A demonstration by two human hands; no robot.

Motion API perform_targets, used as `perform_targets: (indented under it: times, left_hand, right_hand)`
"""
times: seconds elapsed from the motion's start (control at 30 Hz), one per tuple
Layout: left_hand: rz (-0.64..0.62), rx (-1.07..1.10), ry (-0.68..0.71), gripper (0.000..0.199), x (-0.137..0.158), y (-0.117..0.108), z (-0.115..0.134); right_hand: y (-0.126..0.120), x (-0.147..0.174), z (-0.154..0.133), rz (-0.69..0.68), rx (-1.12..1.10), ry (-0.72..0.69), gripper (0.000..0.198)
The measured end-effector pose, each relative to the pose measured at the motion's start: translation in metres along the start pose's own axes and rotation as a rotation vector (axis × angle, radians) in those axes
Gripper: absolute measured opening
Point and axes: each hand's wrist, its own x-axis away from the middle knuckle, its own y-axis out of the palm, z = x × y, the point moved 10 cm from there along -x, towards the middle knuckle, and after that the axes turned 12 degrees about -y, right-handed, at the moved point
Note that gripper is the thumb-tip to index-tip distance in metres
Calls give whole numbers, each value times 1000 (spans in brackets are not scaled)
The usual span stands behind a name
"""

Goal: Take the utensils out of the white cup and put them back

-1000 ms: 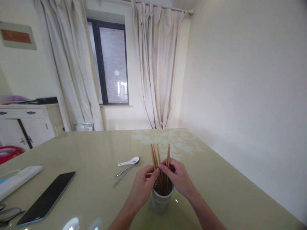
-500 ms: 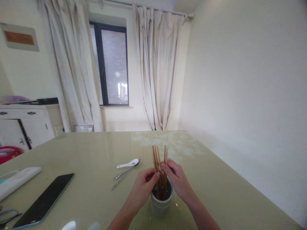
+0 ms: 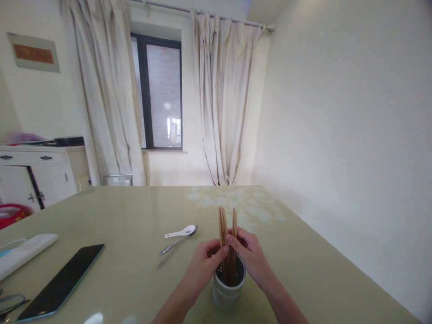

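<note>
Several brown wooden chopsticks (image 3: 229, 265) stand upright in a round pale cup (image 3: 228, 292) near the front of the table. From the left side, my left hand (image 3: 206, 261) pinches some of them between thumb and fingers, just above the rim. My right hand (image 3: 248, 247) grips the others from the right, its thumb at the front. Both hands nearly touch each other around the bundle. The chopsticks' lower ends are inside the cup, and the fingertips behind them are hidden.
Left of the cup lie a white spoon (image 3: 180, 232) and a metal spoon (image 3: 175, 243), with another thin metal utensil (image 3: 164, 260) beside them. A black tablet-like slab (image 3: 62, 283), a white power strip (image 3: 29, 252) and glasses (image 3: 11, 302) rest farther left. A wall (image 3: 344, 135) borders the right edge.
The chopsticks on the left have drawn closer together and stand straighter. Both hands keep their hold, with only slight shifts. The view has moved a little.
</note>
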Motion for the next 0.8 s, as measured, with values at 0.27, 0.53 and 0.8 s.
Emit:
perform_targets:
  times: [0.27, 0.53, 0.8]
  left_hand:
    - [1, 41, -11, 51, 0, 1, -2]
    - [-22, 18, 18, 53, 7, -24, 17]
    - [862, -1100, -101, 44, 9, -168, -7]
  right_hand:
    - [1, 1, -6, 29, -51, -8, 43]
    - [-16, 7, 38, 168, -265, 187, 62]
    - [10, 16, 14, -323, -457, 146, 80]
